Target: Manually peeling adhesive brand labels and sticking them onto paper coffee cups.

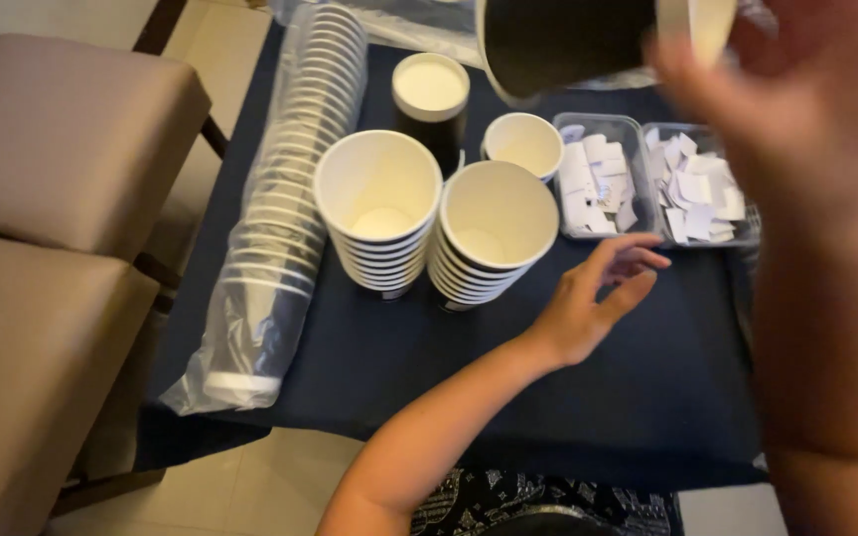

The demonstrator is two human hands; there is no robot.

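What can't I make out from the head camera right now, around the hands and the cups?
Head view only:
- Right hand: blurred, close to the lens; its grip on the black cup is unclear.
- Black cup: top cut off by the frame edge, inside too dark to see.
- Paper slips in the clear trays: too small to make out; the right tray is partly hidden by the right arm.
- Left hand: open above the dark tablecloth; contact cannot be told.

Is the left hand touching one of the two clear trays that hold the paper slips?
No, the left hand hovers open above the dark tablecloth, just short of the nearer clear tray of white paper slips.
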